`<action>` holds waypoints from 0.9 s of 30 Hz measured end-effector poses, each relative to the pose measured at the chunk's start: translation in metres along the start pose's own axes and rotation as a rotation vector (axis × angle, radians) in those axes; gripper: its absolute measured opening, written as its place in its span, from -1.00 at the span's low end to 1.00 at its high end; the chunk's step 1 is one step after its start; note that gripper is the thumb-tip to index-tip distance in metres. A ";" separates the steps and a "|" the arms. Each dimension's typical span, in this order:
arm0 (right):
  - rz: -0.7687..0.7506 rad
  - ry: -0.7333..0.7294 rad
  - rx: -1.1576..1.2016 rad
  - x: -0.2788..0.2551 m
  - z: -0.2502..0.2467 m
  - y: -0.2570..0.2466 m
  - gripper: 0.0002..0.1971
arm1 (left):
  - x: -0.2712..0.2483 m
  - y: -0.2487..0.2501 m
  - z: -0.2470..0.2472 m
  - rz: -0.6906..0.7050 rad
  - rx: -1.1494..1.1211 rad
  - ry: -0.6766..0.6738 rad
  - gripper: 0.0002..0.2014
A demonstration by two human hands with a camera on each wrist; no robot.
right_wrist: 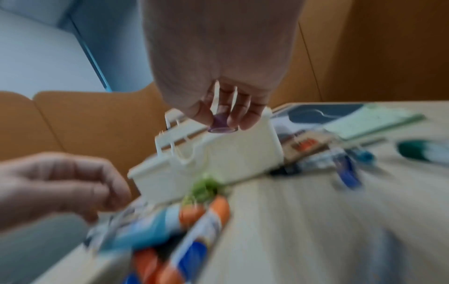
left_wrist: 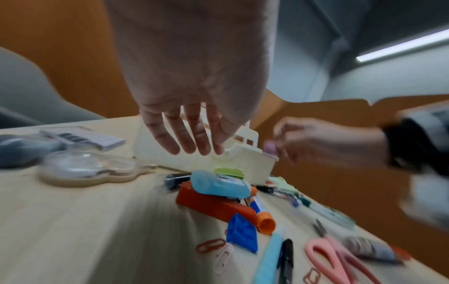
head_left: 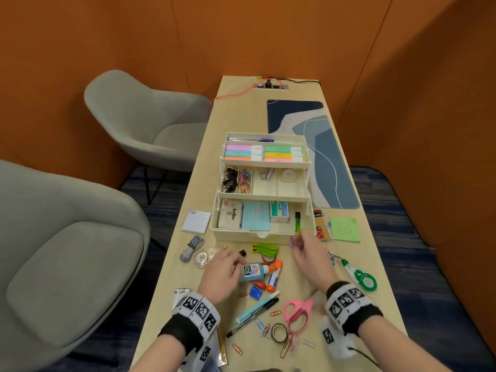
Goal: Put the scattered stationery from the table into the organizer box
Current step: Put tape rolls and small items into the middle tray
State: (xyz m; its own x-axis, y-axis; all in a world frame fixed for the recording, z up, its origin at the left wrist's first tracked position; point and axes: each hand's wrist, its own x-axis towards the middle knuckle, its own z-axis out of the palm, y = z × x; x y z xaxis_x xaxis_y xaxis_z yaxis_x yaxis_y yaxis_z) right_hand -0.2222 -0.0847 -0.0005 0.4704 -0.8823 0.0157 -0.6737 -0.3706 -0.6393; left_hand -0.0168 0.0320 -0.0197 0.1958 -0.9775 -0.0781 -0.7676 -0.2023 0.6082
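One wrist view alone shows the purple roll (right_wrist: pixel 219 124) pinched by the right hand (right_wrist: pixel 218 80).

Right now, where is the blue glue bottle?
In the head view the blue glue bottle lies on the table just in front of the organizer box, beside the left hand, resting across the orange-capped glue stick.

Cream organizer box (head_left: pixel 236 232) on a pale wood bench (head_left: pixel 188 277)
Pink scissors (head_left: pixel 296 314) at five o'clock; green note (head_left: pixel 344 229) at three; blue glue bottle (head_left: pixel 253 271), orange-capped.
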 end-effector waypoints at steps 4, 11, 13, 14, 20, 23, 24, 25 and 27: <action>-0.056 0.210 -0.017 0.061 -0.034 -0.021 -0.90 | 0.025 0.017 0.012 0.121 0.180 -0.084 -0.77; 0.065 0.009 -0.368 0.126 -0.039 -0.027 -0.81 | 0.052 0.045 0.033 0.200 0.417 -0.329 -0.63; 0.062 -0.012 -0.402 0.127 -0.035 -0.027 -0.71 | 0.056 0.045 0.037 0.190 0.440 -0.355 -0.61; 0.034 -0.005 -0.425 0.124 -0.032 -0.026 -0.66 | 0.058 0.044 0.039 0.183 0.441 -0.365 -0.60; -0.011 -0.052 -0.434 0.099 -0.015 -0.011 -0.59 | 0.058 0.037 0.038 0.207 0.412 -0.324 -0.63; 0.003 -0.079 -0.404 0.104 -0.020 -0.012 -0.59 | 0.053 0.032 0.034 0.244 0.394 -0.246 -0.66; 0.015 -0.082 -0.374 0.108 -0.022 -0.014 -0.60 | 0.052 0.031 0.032 0.247 0.386 -0.232 -0.67; 0.019 -0.065 -0.341 0.111 -0.024 -0.016 -0.63 | 0.050 0.029 0.031 0.247 0.375 -0.217 -0.67; -0.039 0.048 -0.311 0.110 -0.026 -0.022 -0.71 | 0.049 0.028 0.028 0.244 0.325 -0.168 -0.65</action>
State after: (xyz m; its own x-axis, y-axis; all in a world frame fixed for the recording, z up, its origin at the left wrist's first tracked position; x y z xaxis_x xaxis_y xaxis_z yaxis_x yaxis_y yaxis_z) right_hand -0.1706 -0.1809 0.0348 0.4768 -0.8757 0.0766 -0.8013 -0.4688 -0.3718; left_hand -0.0454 -0.0227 -0.0285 -0.0965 -0.9896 -0.1062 -0.9366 0.0542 0.3463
